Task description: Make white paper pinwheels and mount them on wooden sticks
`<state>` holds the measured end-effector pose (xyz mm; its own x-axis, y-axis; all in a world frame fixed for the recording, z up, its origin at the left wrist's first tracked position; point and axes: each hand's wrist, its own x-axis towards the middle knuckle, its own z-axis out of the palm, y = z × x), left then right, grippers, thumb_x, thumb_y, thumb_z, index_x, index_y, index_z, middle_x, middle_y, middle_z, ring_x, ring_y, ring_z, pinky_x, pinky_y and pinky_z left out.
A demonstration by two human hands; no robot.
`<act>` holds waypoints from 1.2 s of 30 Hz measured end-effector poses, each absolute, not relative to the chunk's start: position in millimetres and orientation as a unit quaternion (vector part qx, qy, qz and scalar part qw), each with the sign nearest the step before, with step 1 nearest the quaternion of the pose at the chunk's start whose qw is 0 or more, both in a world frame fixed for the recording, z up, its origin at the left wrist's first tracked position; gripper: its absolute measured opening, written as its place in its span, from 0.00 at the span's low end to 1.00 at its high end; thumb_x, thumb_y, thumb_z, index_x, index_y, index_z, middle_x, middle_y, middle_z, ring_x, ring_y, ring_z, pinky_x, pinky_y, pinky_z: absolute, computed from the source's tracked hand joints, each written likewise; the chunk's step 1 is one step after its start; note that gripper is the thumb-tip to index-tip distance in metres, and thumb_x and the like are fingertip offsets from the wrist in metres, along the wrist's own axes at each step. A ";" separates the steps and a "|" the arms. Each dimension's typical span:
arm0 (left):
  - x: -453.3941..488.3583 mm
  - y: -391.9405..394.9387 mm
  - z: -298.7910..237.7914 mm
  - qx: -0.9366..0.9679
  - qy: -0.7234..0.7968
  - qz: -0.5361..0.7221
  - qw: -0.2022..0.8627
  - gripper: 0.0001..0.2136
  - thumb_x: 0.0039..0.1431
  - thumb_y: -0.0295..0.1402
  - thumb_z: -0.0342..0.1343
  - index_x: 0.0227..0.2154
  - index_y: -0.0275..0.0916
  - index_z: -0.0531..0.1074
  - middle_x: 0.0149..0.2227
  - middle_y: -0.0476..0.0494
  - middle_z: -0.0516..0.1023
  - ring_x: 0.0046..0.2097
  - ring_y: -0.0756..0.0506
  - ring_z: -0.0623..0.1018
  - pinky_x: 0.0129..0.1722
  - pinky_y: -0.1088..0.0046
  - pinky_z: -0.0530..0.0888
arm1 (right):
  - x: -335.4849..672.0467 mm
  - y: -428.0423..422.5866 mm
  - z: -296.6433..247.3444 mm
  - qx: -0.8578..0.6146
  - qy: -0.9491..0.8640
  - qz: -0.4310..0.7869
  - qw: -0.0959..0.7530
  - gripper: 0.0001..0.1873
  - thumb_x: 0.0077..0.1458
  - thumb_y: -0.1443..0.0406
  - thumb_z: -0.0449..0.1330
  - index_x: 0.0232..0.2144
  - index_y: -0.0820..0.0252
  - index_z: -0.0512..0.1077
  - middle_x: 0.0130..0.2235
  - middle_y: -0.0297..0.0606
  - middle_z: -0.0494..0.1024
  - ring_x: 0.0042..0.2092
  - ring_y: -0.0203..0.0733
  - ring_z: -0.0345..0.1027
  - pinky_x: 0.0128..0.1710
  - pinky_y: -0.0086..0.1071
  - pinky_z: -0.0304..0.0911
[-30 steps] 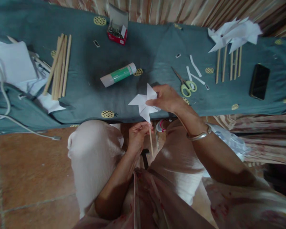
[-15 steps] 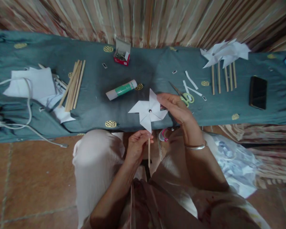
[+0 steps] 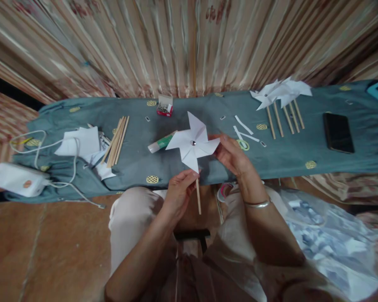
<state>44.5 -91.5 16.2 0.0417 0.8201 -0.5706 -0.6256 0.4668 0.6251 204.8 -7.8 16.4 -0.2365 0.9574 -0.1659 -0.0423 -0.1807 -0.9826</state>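
Observation:
A white paper pinwheel (image 3: pixel 189 144) with a shiny pin at its middle faces me over the table's front edge. Its wooden stick (image 3: pixel 199 197) points down, and my left hand (image 3: pixel 180 191) pinches it just below the blades. At the tip of the right blade is my right hand (image 3: pixel 232 155), thumb and bent fingers closed about the paper; the fingertips are partly hidden. Behind the pinwheel lies a green and white glue stick (image 3: pixel 159 144), partly covered. The green handle of the scissors (image 3: pixel 243 145) shows beside my right hand.
Wooden sticks (image 3: pixel 117 140) and white paper pieces (image 3: pixel 78 140) lie left, near a white power bank (image 3: pixel 17 179) with a cable. A red box of pins (image 3: pixel 164 110) stands at the back. Paper strips (image 3: pixel 244 124), finished pinwheels (image 3: pixel 283 94) and a phone (image 3: pixel 338 132) are right.
My right hand has moved down from the upper blade to the right blade's tip, and the pinwheel has turned slightly. My left hand keeps its hold. The view has tipped upward.

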 end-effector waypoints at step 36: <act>47.0 -13.4 -2.3 0.226 0.505 0.488 0.675 0.16 0.28 0.37 0.75 0.23 0.36 0.81 0.24 0.49 0.79 0.28 0.52 0.73 0.33 0.75 0.67 | 178.6 39.1 8.6 -0.447 -0.315 0.613 0.570 0.18 0.27 0.62 0.77 0.23 0.57 0.75 0.25 0.28 0.78 0.28 0.32 0.71 0.32 0.27 0.67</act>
<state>47.0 -13.4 -2.3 0.0124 0.8874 -0.4608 -0.4304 0.4207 0.7986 178.6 39.1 8.6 0.0508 0.9807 -0.1887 -0.4174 -0.1508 -0.8961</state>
